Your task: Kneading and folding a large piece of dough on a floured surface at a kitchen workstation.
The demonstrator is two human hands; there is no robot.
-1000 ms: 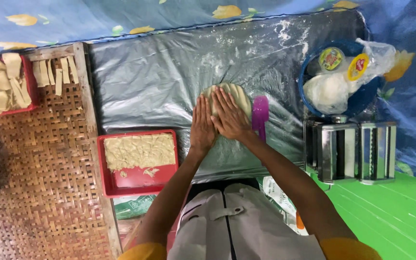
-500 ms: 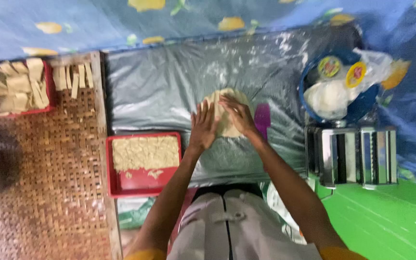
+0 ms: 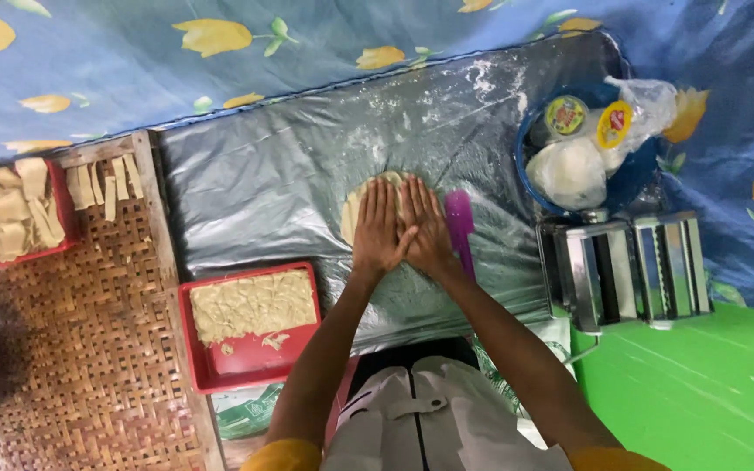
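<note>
Dough disc point(image 3: 355, 205) lies mid-sheet on the floured plastic sheet point(image 3: 263, 183); bare sheet extends left and beyond the disc. Purple scraper point(image 3: 459, 228) lies just right of the disc. Left hand point(image 3: 379, 231) and right hand point(image 3: 425, 228) rest flat, fingers extended, palms pressing the disc, gripping nothing.

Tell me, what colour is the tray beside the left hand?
Red; the tray shows best in the head view, holding pale dough pieces.

A home food-making corner; a floured plastic sheet point(image 3: 307, 166), pasta roller point(image 3: 626, 270) and woven mat point(image 3: 71, 349) show it.
</note>
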